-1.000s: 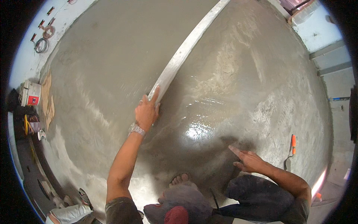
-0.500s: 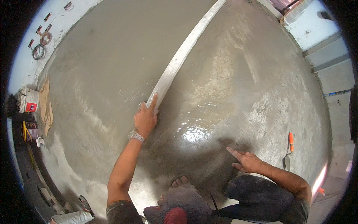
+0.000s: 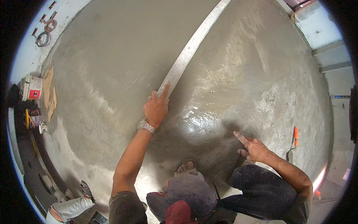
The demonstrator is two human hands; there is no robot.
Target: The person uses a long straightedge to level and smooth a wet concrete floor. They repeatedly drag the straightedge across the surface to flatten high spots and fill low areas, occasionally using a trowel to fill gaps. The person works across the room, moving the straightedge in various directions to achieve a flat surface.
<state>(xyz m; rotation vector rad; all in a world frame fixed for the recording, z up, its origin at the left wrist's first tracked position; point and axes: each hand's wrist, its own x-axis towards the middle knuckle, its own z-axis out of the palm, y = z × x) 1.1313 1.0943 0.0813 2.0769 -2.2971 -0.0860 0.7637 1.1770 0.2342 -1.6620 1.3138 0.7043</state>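
My left hand (image 3: 156,109) grips the near end of a long pale metal straightedge (image 3: 189,47). Its index finger lies stretched along the bar, and a metal-band watch (image 3: 146,126) circles the wrist. From there the bar runs away to the far upper edge, lying on wet grey cement (image 3: 112,44). My right hand (image 3: 255,148) hovers by my right knee, index finger extended and thumb apart, with nothing visible in it. To its right lies a trowel (image 3: 296,136) with an orange handle, its blade toward me.
At the left edge stand a white bucket (image 3: 33,88), a dark container (image 3: 34,117) and brown paper (image 3: 49,93). Coiled wires (image 3: 43,39) hang from the far-left wall. My bare foot (image 3: 185,167) is on the cement. A white sack (image 3: 72,208) lies lower left.
The whole view has shifted, so things appear slightly higher and farther right. My left hand stays on the straightedge's end. The right hand keeps its pointing shape.
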